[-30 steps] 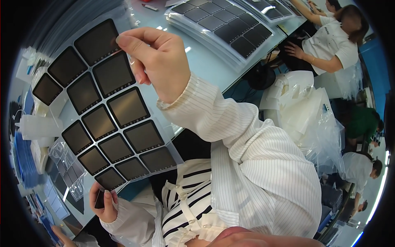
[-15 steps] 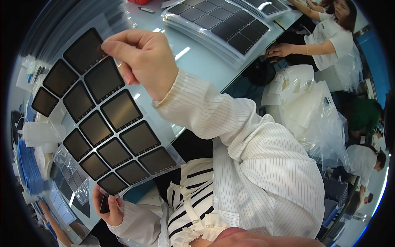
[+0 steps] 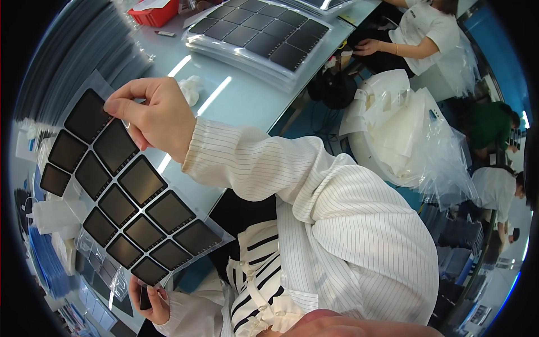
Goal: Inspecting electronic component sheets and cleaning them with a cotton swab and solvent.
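A flexible clear-edged sheet of dark square-cornered panels (image 3: 145,232) hangs tilted in front of me at the left. My right hand (image 3: 151,115) pinches its upper edge between thumb and fingers. Below the sheet's lower corner, my left hand (image 3: 147,302) is closed around a small dark flat piece (image 3: 145,297). Its fingertips are close to the sheet's bottom edge; whether they also grip the sheet I cannot tell. Further back on the table lies a stack of similar panel sheets (image 3: 261,36).
A tall stack of clear sheets (image 3: 84,50) rises at the far left. A red bin (image 3: 154,14) and a crumpled white wad (image 3: 191,90) rest on the glassy table (image 3: 247,95). Plastic-lined white waste (image 3: 393,123) stands at right, with a co-worker (image 3: 424,42) beyond.
My right hand and the sheet have shifted left and down in view, and my left hand slightly down. The whole scene has also shifted, and both hands keep their hold.
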`<state>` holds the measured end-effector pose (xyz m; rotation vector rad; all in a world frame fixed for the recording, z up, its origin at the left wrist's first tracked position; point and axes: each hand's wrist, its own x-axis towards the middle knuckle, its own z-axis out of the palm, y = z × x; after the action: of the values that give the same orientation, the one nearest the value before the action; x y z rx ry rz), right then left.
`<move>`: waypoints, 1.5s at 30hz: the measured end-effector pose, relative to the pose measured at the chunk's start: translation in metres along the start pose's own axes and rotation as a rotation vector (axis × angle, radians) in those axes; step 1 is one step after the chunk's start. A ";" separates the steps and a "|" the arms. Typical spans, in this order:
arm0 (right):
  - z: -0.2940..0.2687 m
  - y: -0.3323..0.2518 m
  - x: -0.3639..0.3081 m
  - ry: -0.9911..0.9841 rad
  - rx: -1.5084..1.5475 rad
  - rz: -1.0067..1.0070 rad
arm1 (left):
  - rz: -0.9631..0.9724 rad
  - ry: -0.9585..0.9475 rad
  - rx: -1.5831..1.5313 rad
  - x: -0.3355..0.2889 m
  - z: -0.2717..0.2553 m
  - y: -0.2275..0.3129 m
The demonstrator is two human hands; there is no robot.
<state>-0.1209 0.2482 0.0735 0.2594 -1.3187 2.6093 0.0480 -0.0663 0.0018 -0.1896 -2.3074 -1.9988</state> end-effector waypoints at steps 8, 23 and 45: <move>-0.004 -0.002 -0.002 0.012 0.005 0.004 | 0.028 0.018 -0.011 0.000 0.007 0.001; -0.004 -0.003 -0.004 -0.001 -0.002 0.017 | 0.030 0.004 0.005 -0.001 0.003 0.001; -0.001 -0.002 -0.003 0.003 0.000 0.038 | 0.039 -0.028 0.001 -0.002 0.000 -0.003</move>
<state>-0.1174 0.2500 0.0739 0.2323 -1.3354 2.6398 0.0495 -0.0672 -0.0018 -0.2614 -2.3030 -1.9890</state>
